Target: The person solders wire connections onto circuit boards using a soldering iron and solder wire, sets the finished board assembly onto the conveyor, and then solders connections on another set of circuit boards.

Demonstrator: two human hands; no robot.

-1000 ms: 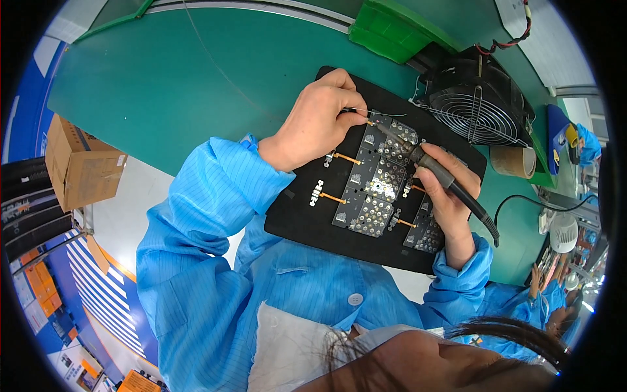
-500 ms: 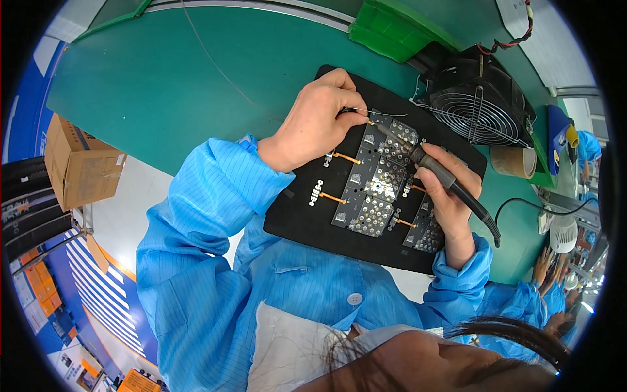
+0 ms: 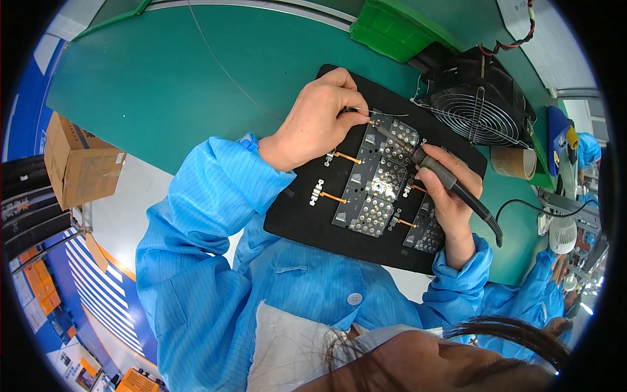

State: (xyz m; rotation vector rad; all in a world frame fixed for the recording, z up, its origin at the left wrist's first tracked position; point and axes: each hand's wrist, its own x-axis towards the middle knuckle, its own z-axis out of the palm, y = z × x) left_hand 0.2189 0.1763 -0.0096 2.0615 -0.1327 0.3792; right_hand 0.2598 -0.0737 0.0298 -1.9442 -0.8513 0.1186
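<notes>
My right hand (image 3: 452, 186) grips a soldering iron (image 3: 439, 171) by its dark handle. The iron's tip points up and left, to the top left edge of a black circuit board (image 3: 356, 208) with rows of round silver contacts. At that same edge my left hand (image 3: 318, 117) is closed in a pinch. Thin solder wire (image 3: 390, 114) sticks out to the right of its fingertips; its contact with the iron's tip is too small to tell. Short orange leads with silver connectors (image 3: 316, 193) stick out from the board's left side. A second board (image 3: 426, 228) lies partly behind my right hand.
Both boards rest on a black mat (image 3: 297, 219) on the green table (image 3: 163, 72). Beyond my right hand stand a black fan (image 3: 480, 104), a tape roll (image 3: 513, 162) and a green bin (image 3: 398, 29). A cardboard box (image 3: 85, 163) stands at the left. Co-workers' blue sleeves (image 3: 532, 287) show at the right.
My hands and the iron stay almost in place. The long strand of wire over the table has shifted slightly to the right. At the far right, a co-worker's arm and hands have moved.
</notes>
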